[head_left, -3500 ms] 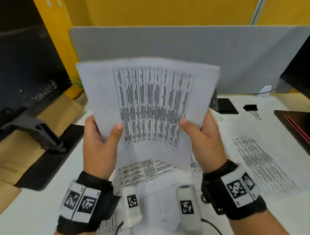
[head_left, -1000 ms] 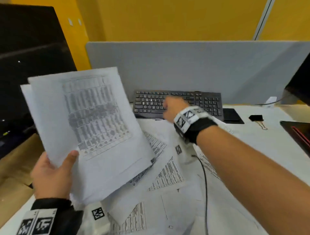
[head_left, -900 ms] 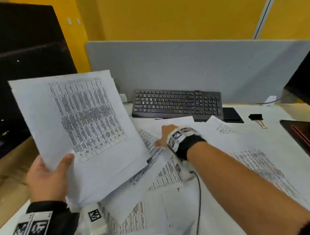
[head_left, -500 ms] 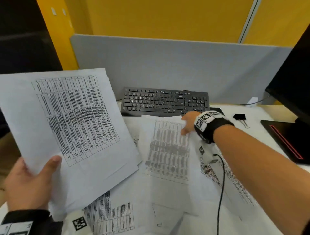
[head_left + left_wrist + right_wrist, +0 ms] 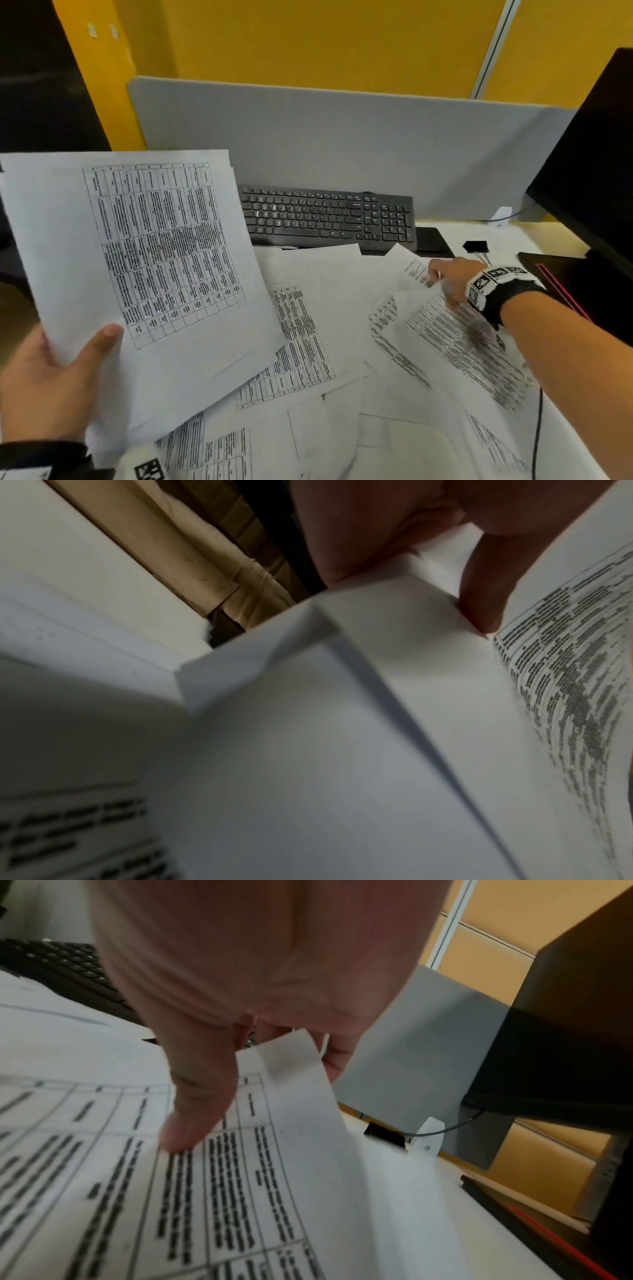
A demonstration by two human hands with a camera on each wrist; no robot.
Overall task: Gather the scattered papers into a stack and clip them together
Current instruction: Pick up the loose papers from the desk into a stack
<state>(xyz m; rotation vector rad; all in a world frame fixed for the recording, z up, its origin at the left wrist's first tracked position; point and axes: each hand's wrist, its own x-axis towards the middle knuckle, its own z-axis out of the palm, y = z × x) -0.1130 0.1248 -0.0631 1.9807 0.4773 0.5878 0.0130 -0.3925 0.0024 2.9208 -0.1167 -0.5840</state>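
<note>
My left hand [image 5: 85, 353] holds a gathered stack of printed sheets [image 5: 144, 260] tilted up at the left, thumb on top; in the left wrist view the thumb [image 5: 486, 593] presses on the stack's [image 5: 342, 723] corner. My right hand [image 5: 443, 279] reaches to the right and pinches the top edge of a loose printed sheet [image 5: 455, 335]. In the right wrist view the thumb lies on that sheet [image 5: 274, 1177] and the fingers curl under its lifted edge. Several more loose sheets [image 5: 308, 308] lie overlapping on the desk. A black binder clip [image 5: 475, 246] sits just beyond my right hand.
A black keyboard [image 5: 329, 219] stands at the back against a grey partition [image 5: 342, 137]. A dark monitor [image 5: 589, 178] and a black device with a red stripe [image 5: 561, 284] occupy the right edge. A thin black cable [image 5: 537, 428] hangs from my right wrist.
My right hand let go of the stack, handled a sheet in front of the keyboard, then swung right and took hold of a sheet near the binder clip. My left hand keeps the stack raised.
</note>
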